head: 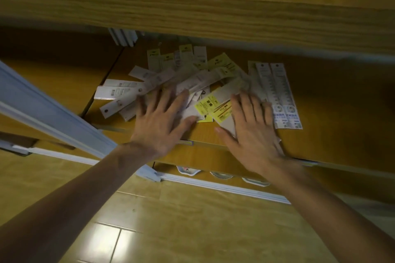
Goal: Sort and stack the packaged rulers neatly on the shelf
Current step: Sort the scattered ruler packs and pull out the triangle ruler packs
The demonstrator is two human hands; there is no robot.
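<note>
Basically both hands are flat on the pile, nothing gripped. Left hand (162,119) has fingers spread and straight, pressing down on the grey-white packs at the pile's left-centre; right hand (252,132) is likewise splayed, palm down, on the yellow-labelled packs and a plain grey card. No pinch, no curl round anything on either side.

Key relation: the packaged rulers (192,83) lie directly under and just beyond the fingertips, on the lower shelf (333,126), fanned out with long axes pointing every way — the left group splays out toward the left, the centre ones run diagonally up to the right, and the far ones stand roughly along the view's depth. Only the two white printed rulers (282,96) at the right edge are already parallel, side by side, long axis running front to back, touching the right hand's outer fingers.

So the left fan is the left hand's job, the yellow labels (215,109) and the aligned pair are nearer the right. Judgement: the next move needs the hands to sweep inward and rotate the strays to match that front-to-back axis — sorting has barely started.

Look: thin flat sleeves, grey-white with barcodes, some with pale yellow header cards, glossy and probably slippery. Upper shelf board (192,13) overhangs the pile, so headroom looks tight. Image is motion-blurred; print unreadable.
</note>
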